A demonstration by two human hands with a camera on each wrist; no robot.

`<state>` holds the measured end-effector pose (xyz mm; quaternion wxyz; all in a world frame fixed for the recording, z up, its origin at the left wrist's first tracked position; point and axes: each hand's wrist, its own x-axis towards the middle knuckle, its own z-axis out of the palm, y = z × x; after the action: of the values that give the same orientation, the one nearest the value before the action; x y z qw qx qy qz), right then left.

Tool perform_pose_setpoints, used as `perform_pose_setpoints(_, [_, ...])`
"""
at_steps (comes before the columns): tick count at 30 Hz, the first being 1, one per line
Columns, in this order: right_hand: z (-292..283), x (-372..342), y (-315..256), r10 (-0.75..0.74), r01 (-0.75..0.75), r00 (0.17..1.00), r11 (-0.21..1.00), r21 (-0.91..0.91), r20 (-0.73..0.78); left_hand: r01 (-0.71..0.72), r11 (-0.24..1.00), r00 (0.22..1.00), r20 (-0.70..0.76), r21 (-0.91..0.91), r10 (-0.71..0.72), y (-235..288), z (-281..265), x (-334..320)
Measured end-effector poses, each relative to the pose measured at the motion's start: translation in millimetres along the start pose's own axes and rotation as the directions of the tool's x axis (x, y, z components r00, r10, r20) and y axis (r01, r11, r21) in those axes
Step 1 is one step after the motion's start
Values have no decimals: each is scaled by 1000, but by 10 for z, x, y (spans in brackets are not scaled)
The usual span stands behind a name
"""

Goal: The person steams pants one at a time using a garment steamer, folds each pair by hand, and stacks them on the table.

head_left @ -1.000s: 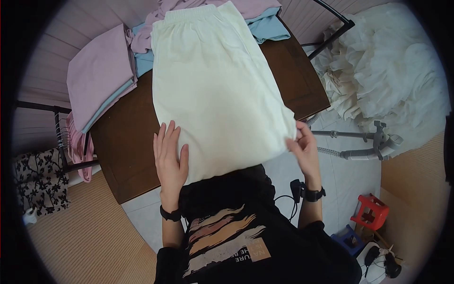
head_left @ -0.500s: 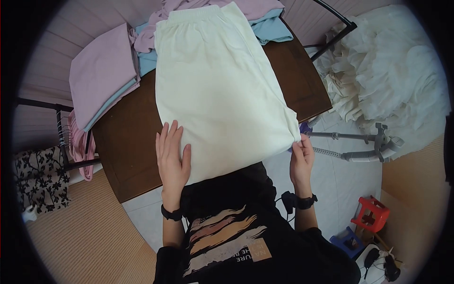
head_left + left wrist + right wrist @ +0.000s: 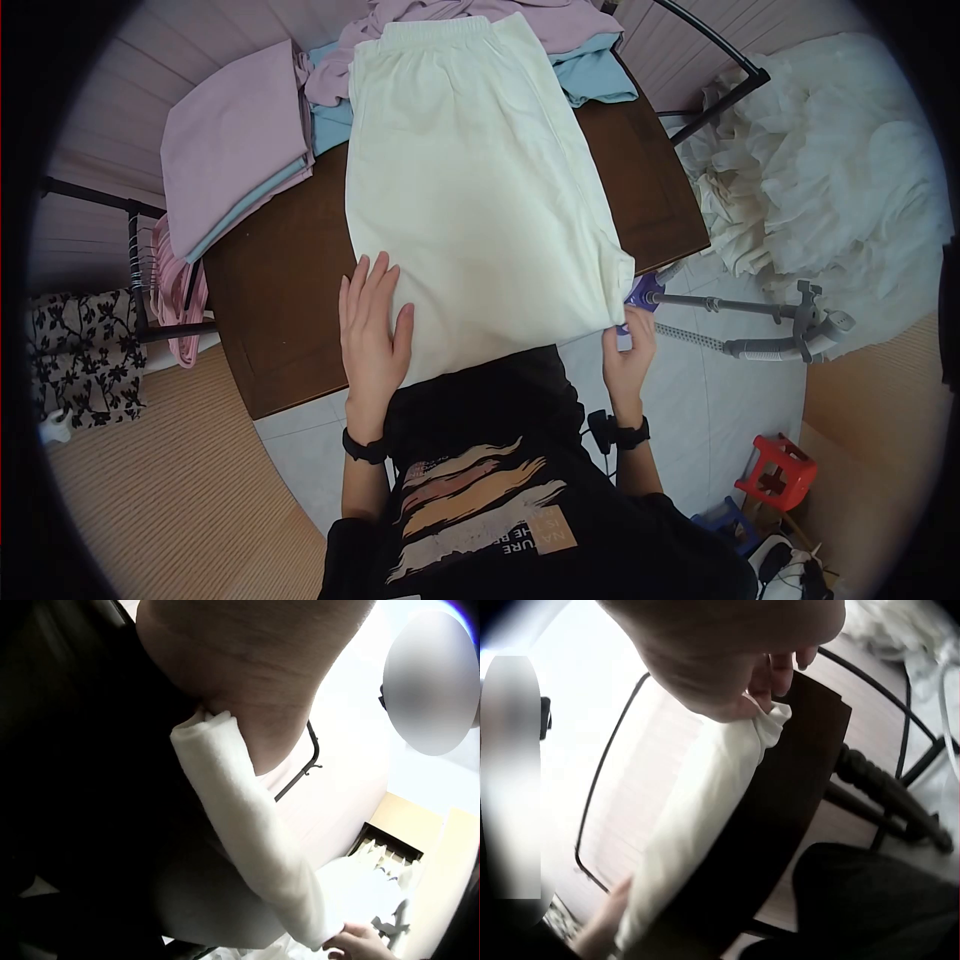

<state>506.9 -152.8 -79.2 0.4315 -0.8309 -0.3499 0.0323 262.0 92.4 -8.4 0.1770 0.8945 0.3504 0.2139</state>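
Note:
A cream garment [image 3: 480, 190] with a gathered elastic band at its far end lies folded on the dark wooden table [image 3: 285, 290]. My left hand [image 3: 374, 335] rests with extended fingers on its near left part. At the near right corner, my right hand [image 3: 629, 355] pinches the cloth between thumb and fingers. In the right wrist view the pinched corner [image 3: 774, 724] bunches beside the fingers of the right hand [image 3: 735, 660]. The left wrist view shows the near edge as a thick rounded fold [image 3: 240, 817], with the left hand [image 3: 255, 667] above one end.
Folded pink cloth [image 3: 240, 140] lies at the table's left, with blue cloth [image 3: 595, 75] and more pink cloth at the back. Pink hangers [image 3: 175, 290] hang on a black rack at left. To the right are a grey pole [image 3: 730, 303], white ruffled fabric [image 3: 830, 170] and a red stool [image 3: 777, 472].
My right hand has moved down and slightly left, its grip now at the garment's near right corner. The near right edge has lowered. My left hand stays on the cloth; the head view has shifted slightly.

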Motion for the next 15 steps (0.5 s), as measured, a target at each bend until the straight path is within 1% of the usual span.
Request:
perform_pose_setpoints(1, [16, -41, 21, 167, -153, 985, 949, 277, -30, 3, 1000, 1000, 2, 3, -3, 3, -1, -6])
perform_pose_setpoints(2, [1, -78, 36, 172, -157, 985, 948, 276, -30, 1, 1000, 1000, 7, 3, -1, 2, -4, -12])
perform_pose_setpoints(3, [-21, -100, 45, 293, -271, 954, 755, 597, 63, -1, 1000, 1000, 6, 3, 1, -1, -3, -10])
perform_pose_setpoints(4, [-49, -108, 50, 365, -350, 911, 447, 823, 190, -4, 1000, 1000, 4, 2, 4, -1, 1, -4])
perform_pose_setpoints(5, [-77, -106, 51, 368, -349, 911, 448, 823, 186, -8, 1000, 1000, 6, 0, 8, 0, 7, 0])
perform_pose_setpoints(7, [-143, -91, 53, 306, -365, 924, 521, 771, 231, -5, 1000, 1000, 0, 17, 5, -1, 12, -4])
perform_pose_setpoints(8, [-211, -54, 98, 305, -365, 924, 522, 771, 231, -4, 1000, 1000, -1, 18, 4, 0, 12, -3])
perform_pose_setpoints(9, [-298, 6, 170, 181, -318, 947, 651, 690, 266, -3, 1000, 1000, 1, 9, 3, -2, 8, -2])
perform_pose_setpoints(10, [-345, 75, 156, 59, -246, 948, 761, 600, 314, -3, 1000, 1000, 3, 1, 3, -4, 2, -4])
perform_pose_setpoints(11, [-359, 134, 126, 58, -245, 948, 761, 600, 314, -2, 1000, 1000, 2, 1, 2, -4, 0, -5])
perform_pose_setpoints(12, [-381, 198, 83, -51, -93, 959, 874, 476, 280, -3, 1000, 1000, 2, 2, 3, 0, 0, -3])
perform_pose_setpoints(13, [-389, 234, 37, -162, 69, 951, 941, 332, 263, -4, 1000, 1000, 3, 3, 4, 4, 0, -1])
perform_pose_setpoints(14, [-364, 233, 8, -162, 69, 951, 941, 331, 262, -5, 1000, 1000, 4, 2, 5, 8, -1, 0])
perform_pose_setpoints(15, [-323, 231, -32, -108, 13, 966, 928, 372, 235, 1, 1000, 1000, 5, -1, -1, 12, -3, -2])
